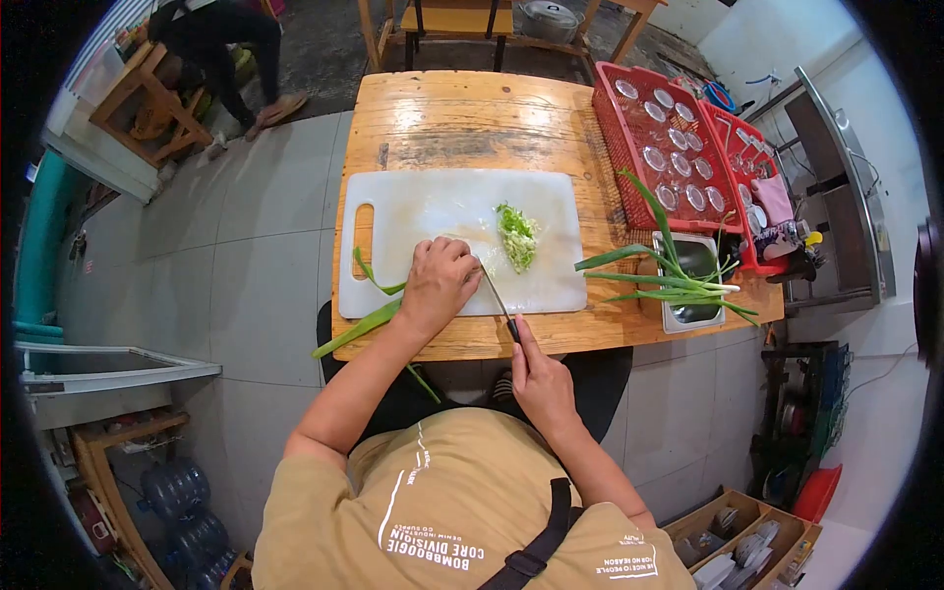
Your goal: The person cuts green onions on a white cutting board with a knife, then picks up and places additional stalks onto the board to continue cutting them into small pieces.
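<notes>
Scallion stalks (366, 324) lay across the near-left part of the white cutting board (433, 202). Their green leaves trailed off the board's left end and past the near edge of the wooden table (472, 113). They looked light, soft and limp. The hollow leaves would probably crush or slide on the smooth board if pinched hard, so the firmer bundled part near the cut end seemed the best place to hold.

The left hand (440, 283) sat exactly there, knuckles up and fingers curled down over the bundle, pinning it to the board. The forearm came in from the near-left at a slant.

The right hand (543, 385) hung just off the table's near edge, wrapped tightly round the dark handle of a knife (497, 295). The thin blade angled up and left across the board's near edge, its tip close beside the left hand's fingers. Whether the edge was touching the stalks could not be told.

A small heap of chopped scallion (516, 236) sat right of the board's centre. More whole scallions (669, 280) lay over a metal tray (688, 237) near the table's near-right corner. Behind it, a red basket (612, 123) of glasses (678, 162) ran along the right edge.
</notes>
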{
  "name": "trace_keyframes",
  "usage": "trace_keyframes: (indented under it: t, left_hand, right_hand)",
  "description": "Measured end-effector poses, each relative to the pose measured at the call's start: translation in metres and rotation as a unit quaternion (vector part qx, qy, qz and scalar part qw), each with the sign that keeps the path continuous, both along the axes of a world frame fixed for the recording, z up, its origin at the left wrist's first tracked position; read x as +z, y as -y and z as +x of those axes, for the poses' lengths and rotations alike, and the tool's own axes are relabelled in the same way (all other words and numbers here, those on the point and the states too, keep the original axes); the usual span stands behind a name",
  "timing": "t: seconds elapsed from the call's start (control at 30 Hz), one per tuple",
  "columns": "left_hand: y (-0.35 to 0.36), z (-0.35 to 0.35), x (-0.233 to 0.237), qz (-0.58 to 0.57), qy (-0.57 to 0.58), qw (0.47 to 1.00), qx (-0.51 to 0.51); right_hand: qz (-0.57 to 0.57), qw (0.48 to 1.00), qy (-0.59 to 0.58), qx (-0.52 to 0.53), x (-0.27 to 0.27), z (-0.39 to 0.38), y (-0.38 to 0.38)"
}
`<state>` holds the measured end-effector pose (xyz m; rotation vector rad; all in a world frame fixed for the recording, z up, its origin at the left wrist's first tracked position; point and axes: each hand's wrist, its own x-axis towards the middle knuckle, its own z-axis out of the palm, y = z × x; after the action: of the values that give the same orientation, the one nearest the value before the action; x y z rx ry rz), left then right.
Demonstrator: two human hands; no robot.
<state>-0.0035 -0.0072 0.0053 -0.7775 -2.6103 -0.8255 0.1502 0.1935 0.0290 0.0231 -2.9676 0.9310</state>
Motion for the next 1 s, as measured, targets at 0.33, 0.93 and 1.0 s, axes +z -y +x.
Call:
trace_keyframes:
  t: [0.33, 0.93, 1.0]
  left_hand:
    - [0.0, -0.001, -0.003, 0.007, -0.001, 1.0, 0.001]
    - [0.008, 0.002, -0.003, -0.005, 0.002, 1.0, 0.012]
    - [0.007, 0.003, -0.003, -0.009, 0.006, 1.0, 0.016]
  right_hand:
    - [0.042, 0.999, -0.011, 0.01, -0.003, 0.0, -0.002]
    - [-0.048, 0.999, 0.001, 0.005, 0.008, 0.001, 0.0]
    - [-0.039, 0.999, 0.007, 0.005, 0.004, 0.0, 0.002]
